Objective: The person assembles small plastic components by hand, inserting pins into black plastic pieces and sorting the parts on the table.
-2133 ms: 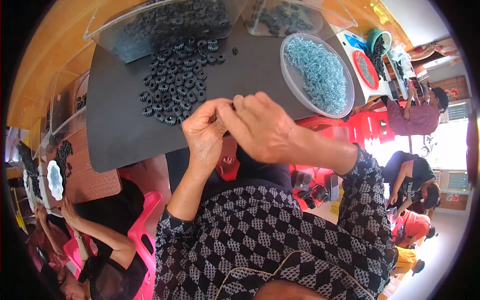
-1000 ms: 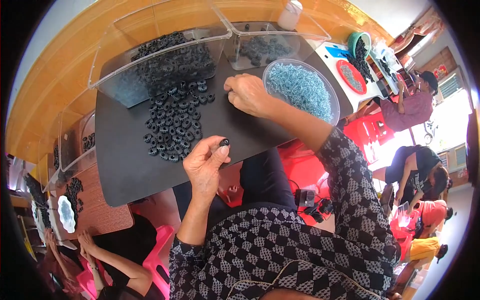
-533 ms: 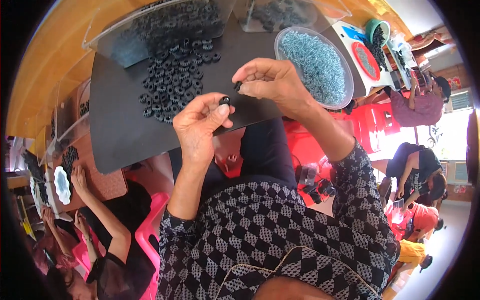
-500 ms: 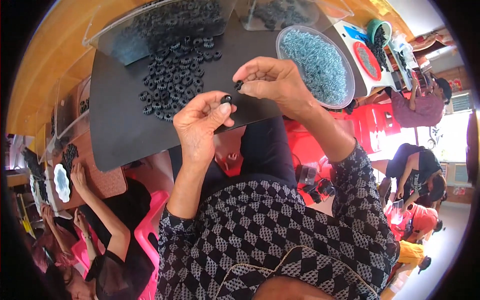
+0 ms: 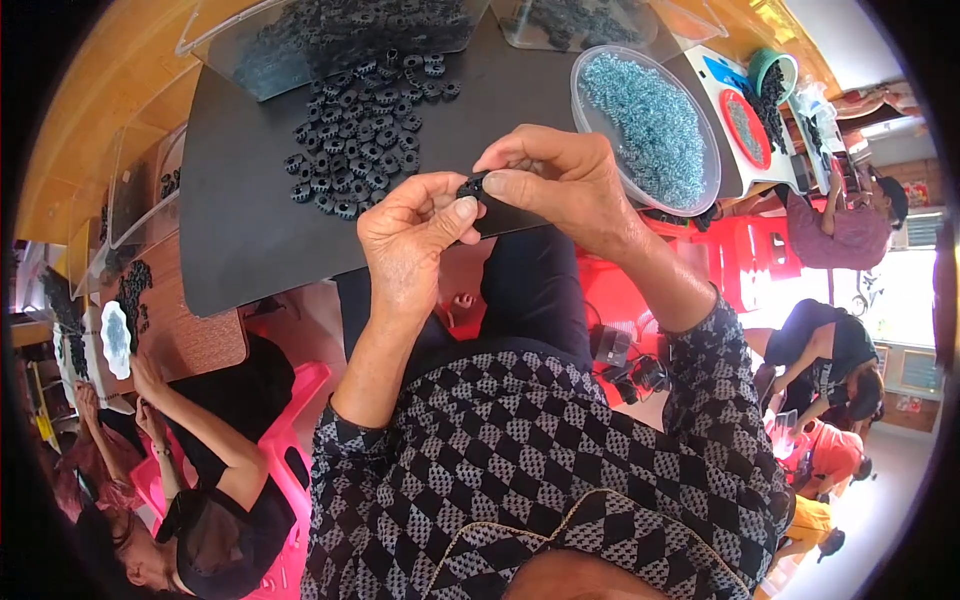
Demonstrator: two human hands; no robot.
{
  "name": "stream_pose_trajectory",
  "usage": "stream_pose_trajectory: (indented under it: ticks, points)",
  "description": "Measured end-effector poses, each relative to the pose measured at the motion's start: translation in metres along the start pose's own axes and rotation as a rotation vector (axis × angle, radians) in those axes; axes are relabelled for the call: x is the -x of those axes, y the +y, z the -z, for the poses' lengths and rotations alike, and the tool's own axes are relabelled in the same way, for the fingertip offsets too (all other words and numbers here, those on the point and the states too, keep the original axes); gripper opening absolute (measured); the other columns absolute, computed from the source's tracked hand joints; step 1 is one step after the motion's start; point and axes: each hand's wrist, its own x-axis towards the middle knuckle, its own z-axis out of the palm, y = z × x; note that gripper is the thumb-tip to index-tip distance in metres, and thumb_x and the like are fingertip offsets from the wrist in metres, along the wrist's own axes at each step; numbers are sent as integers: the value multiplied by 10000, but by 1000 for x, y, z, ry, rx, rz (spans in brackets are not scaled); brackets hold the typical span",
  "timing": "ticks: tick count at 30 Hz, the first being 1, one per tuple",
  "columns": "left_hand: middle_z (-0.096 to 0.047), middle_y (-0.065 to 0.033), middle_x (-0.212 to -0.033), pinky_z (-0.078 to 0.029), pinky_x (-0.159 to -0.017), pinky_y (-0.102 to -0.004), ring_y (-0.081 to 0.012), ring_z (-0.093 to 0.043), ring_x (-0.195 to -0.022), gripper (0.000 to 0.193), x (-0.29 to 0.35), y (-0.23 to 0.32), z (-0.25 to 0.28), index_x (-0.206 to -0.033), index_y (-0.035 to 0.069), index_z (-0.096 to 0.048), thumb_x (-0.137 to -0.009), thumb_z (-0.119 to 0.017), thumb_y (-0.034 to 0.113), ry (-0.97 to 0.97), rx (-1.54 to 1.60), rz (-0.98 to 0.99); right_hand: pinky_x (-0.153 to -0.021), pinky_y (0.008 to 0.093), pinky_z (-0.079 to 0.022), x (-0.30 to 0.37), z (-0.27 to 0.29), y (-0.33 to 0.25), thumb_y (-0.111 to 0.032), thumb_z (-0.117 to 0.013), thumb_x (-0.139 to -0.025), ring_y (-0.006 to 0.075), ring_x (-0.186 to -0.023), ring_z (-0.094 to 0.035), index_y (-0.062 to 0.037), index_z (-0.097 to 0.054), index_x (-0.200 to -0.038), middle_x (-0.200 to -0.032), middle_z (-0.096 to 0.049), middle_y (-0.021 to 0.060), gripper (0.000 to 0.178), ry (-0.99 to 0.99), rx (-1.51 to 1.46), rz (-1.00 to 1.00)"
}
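- Evidently mid-piece: a small black part [image 5: 472, 187] sits between the fingertips of both hands, above the near edge of the dark grey table [image 5: 240, 205].
- The left hand [image 5: 405, 230] pinches narrowly, thumb against forefinger; the right hand [image 5: 560, 185] closes its thumb and forefinger on the same dark spot. Whether one part or two meet there, I cannot tell.
- As for progress, the handling looks unfinished, since neither hand has let go. Beyond and left of the fingers lies a loose pile of black toothed rings [image 5: 360, 140]; whether these are completed or waiting cannot be judged.
- Past that pile, a clear plastic bin [image 5: 255, 72] holds many more black pieces.
- Straight ahead and slightly right of the fingers, farther off, a second clear bin [image 5: 680, 30] holds fewer dark pieces.
- Just beyond the right hand stands a round clear tub [image 5: 576, 95], well filled with shiny, pale blue, spring-like bits.
- Farther right, a red tray [image 5: 766, 155] carries greyish bits, and a green bowl [image 5: 790, 75] has black pieces around its mouth.
- Well left of the fingers, a white scalloped dish [image 5: 121, 371] has greyish contents, too small to identify.
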Motion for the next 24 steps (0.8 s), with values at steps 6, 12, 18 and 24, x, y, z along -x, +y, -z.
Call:
stream_pose_trajectory:
  ticks: [6, 12, 18, 24]
  points:
    - [-648, -108, -804, -510, -561, -219, -133, -609, -669, 163, 0, -2, 2, -933, -65, -626, -778, -643, -18, 14, -11, -42, -513, 204, -387, -2, 4, -6, -103, -593, -778, 19, -601, -457, 33, -617, -800, -634, -550, -16, 140, -47, 89, -91]
    - [-641, -88, -826, -522, -585, -221, -125, -604, -684, 178, 3, -3, 3, -953, -63, -625, -781, -644, -22, 20, -41, -29, -548, 259, -445, -5, 5, -14, -116, -596, -767, 76, -608, -526, 49, -605, -803, -625, -588, 69, 170, -126, 212, -138]
    - [-631, -73, -819, -524, -604, -217, -105, -587, -707, 186, 5, -9, 6, -970, -57, -626, -788, -643, -22, -12, -184, -150, -562, 277, -464, -5, 6, -9, -144, -601, -769, 102, -605, -557, 50, -610, -827, -641, -612, 104, 203, -145, 293, -122]
    - [-632, -72, -818, -522, -605, -218, -104, -586, -706, 194, 5, -10, 7, -969, -57, -626, -780, -654, -21, -23, -190, -187, -532, 256, -449, -7, 8, -10, -166, -608, -779, 93, -585, -548, 52, -610, -798, -635, -612, 75, 219, -198, 113, -242]
